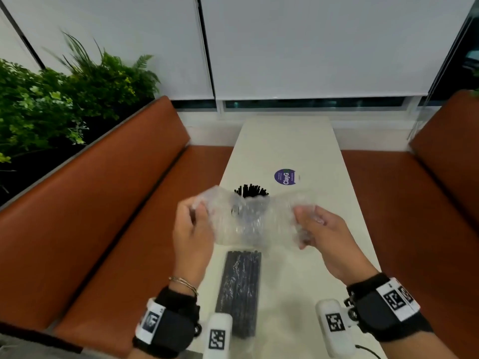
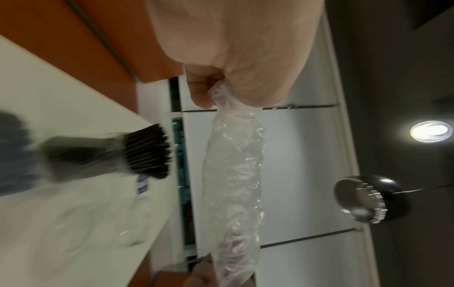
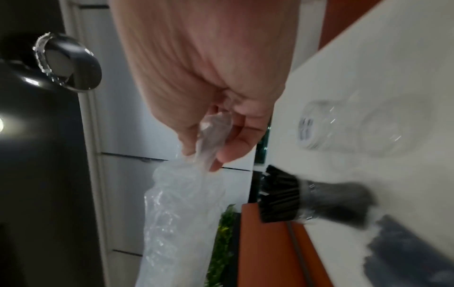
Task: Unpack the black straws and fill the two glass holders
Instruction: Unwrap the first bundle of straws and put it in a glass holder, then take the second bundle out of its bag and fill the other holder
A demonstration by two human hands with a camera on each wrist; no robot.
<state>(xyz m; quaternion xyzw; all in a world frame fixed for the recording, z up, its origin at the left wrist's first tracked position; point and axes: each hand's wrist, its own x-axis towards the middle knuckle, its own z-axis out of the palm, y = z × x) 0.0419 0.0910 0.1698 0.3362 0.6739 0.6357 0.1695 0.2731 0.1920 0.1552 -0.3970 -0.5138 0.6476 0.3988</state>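
An empty clear plastic wrapper is stretched between my two hands above the table. My left hand pinches its left end, and my right hand pinches its right end. Behind the wrapper stands a glass holder full of black straws, also seen from the left wrist and the right wrist. A second, empty glass holder stands beside it in the right wrist view. A sealed pack of black straws lies on the table below my hands.
The narrow white table runs away from me, with a round purple sticker past the holder. Orange benches flank both sides. Green plants stand at the back left, and a black cable lies at the near right.
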